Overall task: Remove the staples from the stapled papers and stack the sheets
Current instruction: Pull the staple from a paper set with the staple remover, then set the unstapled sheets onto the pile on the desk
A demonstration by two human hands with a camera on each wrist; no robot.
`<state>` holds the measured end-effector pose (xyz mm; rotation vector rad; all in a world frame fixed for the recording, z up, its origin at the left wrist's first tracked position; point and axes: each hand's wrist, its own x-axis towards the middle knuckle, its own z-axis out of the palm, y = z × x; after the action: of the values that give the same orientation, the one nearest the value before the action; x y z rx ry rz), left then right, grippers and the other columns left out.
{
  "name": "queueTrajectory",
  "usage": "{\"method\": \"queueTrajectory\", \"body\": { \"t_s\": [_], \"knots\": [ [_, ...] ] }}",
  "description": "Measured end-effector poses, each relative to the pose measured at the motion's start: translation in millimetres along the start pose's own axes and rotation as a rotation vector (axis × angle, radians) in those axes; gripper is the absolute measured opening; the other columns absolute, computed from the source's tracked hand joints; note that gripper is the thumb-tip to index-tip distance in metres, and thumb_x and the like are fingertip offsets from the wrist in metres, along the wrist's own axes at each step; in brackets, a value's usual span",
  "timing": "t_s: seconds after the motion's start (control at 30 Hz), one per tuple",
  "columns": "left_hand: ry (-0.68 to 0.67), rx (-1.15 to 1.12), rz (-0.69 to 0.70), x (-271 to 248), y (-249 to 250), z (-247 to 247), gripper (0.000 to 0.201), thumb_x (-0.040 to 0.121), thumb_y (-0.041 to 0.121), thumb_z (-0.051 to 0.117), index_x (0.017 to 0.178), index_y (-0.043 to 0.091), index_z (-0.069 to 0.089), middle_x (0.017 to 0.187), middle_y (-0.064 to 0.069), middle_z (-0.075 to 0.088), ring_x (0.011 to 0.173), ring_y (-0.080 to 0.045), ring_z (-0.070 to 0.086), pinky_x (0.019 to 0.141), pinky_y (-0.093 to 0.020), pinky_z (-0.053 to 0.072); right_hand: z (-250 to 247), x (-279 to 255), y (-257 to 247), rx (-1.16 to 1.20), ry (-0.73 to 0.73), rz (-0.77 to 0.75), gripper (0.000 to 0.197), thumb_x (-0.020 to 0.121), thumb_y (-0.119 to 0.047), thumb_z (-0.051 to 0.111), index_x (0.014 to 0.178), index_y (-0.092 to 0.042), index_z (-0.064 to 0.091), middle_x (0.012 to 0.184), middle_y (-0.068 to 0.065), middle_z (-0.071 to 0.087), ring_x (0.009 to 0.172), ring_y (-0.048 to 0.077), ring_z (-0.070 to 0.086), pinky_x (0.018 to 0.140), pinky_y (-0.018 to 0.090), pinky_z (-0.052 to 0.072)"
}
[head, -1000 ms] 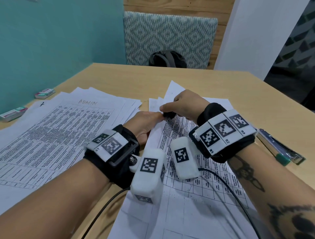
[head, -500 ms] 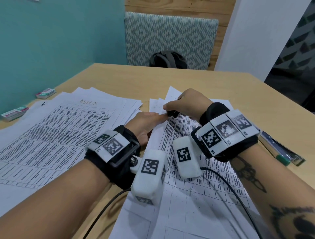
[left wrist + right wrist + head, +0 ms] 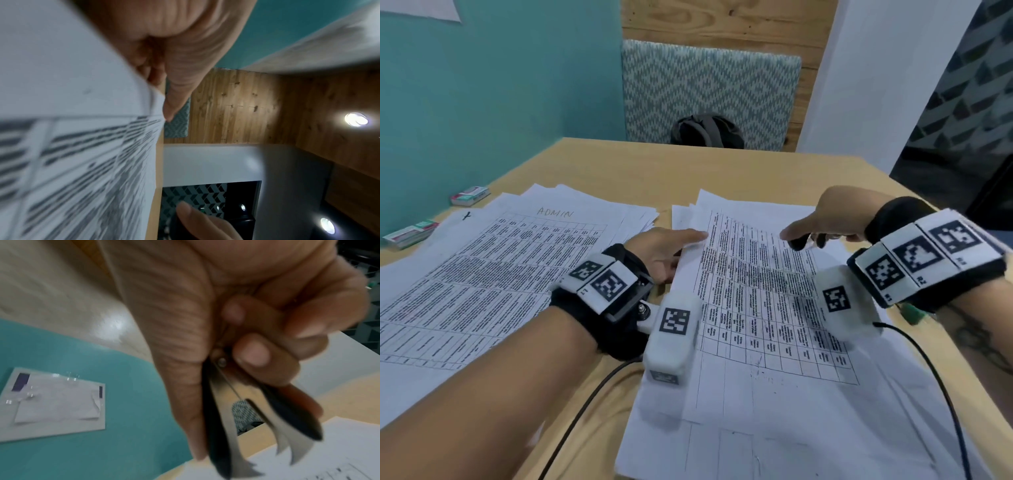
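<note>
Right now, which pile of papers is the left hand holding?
The right pile, its left edge held by the left hand; the other pile, marked ADMIN, lies to that hand's left.

Behind my left hand [image 3: 664, 253] and right hand [image 3: 839, 212] I see black bands [image 3: 599, 329] bearing white marker tiles [image 3: 914, 255]; white camera pods [image 3: 673, 339] beneath; black cables [image 3: 589, 399] trailing.

Head camera looks down over the printed sheets [image 3: 756, 291]; both wrist cameras, close, share them.
</note>
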<state>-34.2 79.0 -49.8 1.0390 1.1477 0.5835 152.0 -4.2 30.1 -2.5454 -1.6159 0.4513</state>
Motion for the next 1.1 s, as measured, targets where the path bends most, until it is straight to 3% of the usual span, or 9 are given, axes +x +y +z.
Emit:
{"method": "queueTrajectory", "body": {
  "t_s": [0.07, 0.13, 0.3, 0.4, 0.53, 0.73, 0.9, 1.0, 1.1],
  "knots": [
    [-0.052, 0.121, -0.024, -7.7, 5.5, -1.3, 0.027, 0.082, 0.021, 0.067, 0.102, 0.007, 0.056, 0.086, -0.007, 0.062, 0.065, -0.016, 0.058, 0.048, -0.023, 0.052, -1.7, -3.3, 5.6, 0.082, 0.028, -0.023, 0.039, 0.078, -0.048, 0.068, 0.066, -0.010, 0.074, 0.063, 0.003, 0.057, 0.049, 0.014, 0.040, 0.045, 0.023, 0.027],
    [-0.112, 0.299, -0.049, -18.8, 9.5, -3.3, 0.036, 0.081, 0.022, 0.068, 0.109, 0.007, 0.052, 0.089, -0.007, 0.061, 0.061, -0.015, 0.060, 0.045, -0.022, 0.052, -4.5, -7.9, 14.9, 0.156, 0.088, -0.028, 0.042, 0.078, -0.046, 0.068, 0.050, -0.015, 0.068, 0.052, 0.001, 0.051, 0.046, 0.015, 0.036, 0.044, 0.023, 0.026],
    [-0.133, 0.598, -0.011, -52.1, -1.0, -9.3, 0.041, 0.076, 0.004, 0.071, 0.105, 0.009, 0.044, 0.083, -0.012, 0.057, 0.053, -0.017, 0.053, 0.035, -0.018, 0.043, -5.3, -30.1, 46.8, 0.316, 0.160, -0.033, 0.040, 0.078, -0.047, 0.067, 0.060, -0.013, 0.073, 0.035, -0.006, 0.050, 0.045, 0.016, 0.033, 0.044, 0.022, 0.024],
    [-0.042, 0.610, 0.172, -68.3, 7.2, -12.8, 0.047, 0.071, -0.001, 0.075, 0.110, 0.009, 0.050, 0.070, -0.007, 0.058, 0.044, -0.012, 0.053, 0.037, -0.016, 0.040, 1.6, -51.8, 67.0, 0.343, 0.174, -0.019, 0.044, 0.078, -0.048, 0.068, 0.054, -0.010, 0.070, 0.031, -0.009, 0.049, 0.044, 0.016, 0.032, 0.045, 0.022, 0.024],
    [0.078, 0.643, 0.452, -99.8, 56.1, -6.6, 0.037, 0.070, -0.001, 0.075, 0.099, 0.012, 0.056, 0.064, -0.003, 0.058, 0.049, -0.014, 0.058, 0.044, -0.021, 0.048, 11.9, -78.4, 87.5, 0.320, 0.208, 0.024, 0.054, 0.077, -0.047, 0.068, 0.045, -0.009, 0.046, 0.026, -0.007, 0.042, 0.041, 0.017, 0.033, 0.047, 0.024, 0.025],
    [0.222, 0.772, 0.761, -142.8, 116.6, -0.2, 0.044, 0.068, 0.005, 0.077, 0.104, 0.017, 0.055, 0.066, -0.003, 0.053, 0.052, -0.015, 0.049, 0.040, -0.018, 0.042, 10.9, -98.1, 94.1, 0.347, 0.289, 0.017, 0.052, 0.073, -0.052, 0.068, 0.054, -0.006, 0.054, 0.032, -0.005, 0.047, 0.043, 0.016, 0.041, 0.047, 0.025, 0.028],
    [0.324, 0.766, 0.762, -167.1, 134.4, -24.6, 0.045, 0.063, 0.012, 0.078, 0.103, 0.021, 0.059, 0.067, -0.002, 0.055, 0.053, -0.013, 0.052, 0.042, -0.016, 0.044, 13.8, -109.8, 88.8, 0.380, 0.291, -0.029, 0.054, 0.073, -0.056, 0.066, 0.058, -0.005, 0.058, 0.048, 0.003, 0.053, 0.049, 0.018, 0.045, 0.051, 0.027, 0.032],
    [0.377, 0.708, 0.685, -178.0, 133.8, -57.2, 0.047, 0.050, 0.026, 0.078, 0.093, 0.028, 0.062, 0.075, -0.007, 0.060, 0.065, -0.019, 0.047, 0.048, -0.022, 0.034, 19.1, -117.0, 84.9, 0.422, 0.278, -0.066, 0.049, 0.073, -0.057, 0.066, 0.062, -0.009, 0.066, 0.051, 0.003, 0.054, 0.050, 0.018, 0.044, 0.051, 0.027, 0.031],
    [0.423, 0.596, 0.609, -184.4, 118.7, -99.0, 0.039, 0.056, 0.021, 0.075, 0.093, 0.026, 0.061, 0.071, -0.006, 0.062, 0.062, -0.015, 0.043, 0.048, -0.019, 0.030, 23.7, -125.5, 80.2, 0.450, 0.279, -0.122, 0.047, 0.075, -0.057, 0.061, 0.065, -0.012, 0.069, 0.056, 0.001, 0.055, 0.052, 0.016, 0.045, 0.052, 0.027, 0.030]
  ]
}}
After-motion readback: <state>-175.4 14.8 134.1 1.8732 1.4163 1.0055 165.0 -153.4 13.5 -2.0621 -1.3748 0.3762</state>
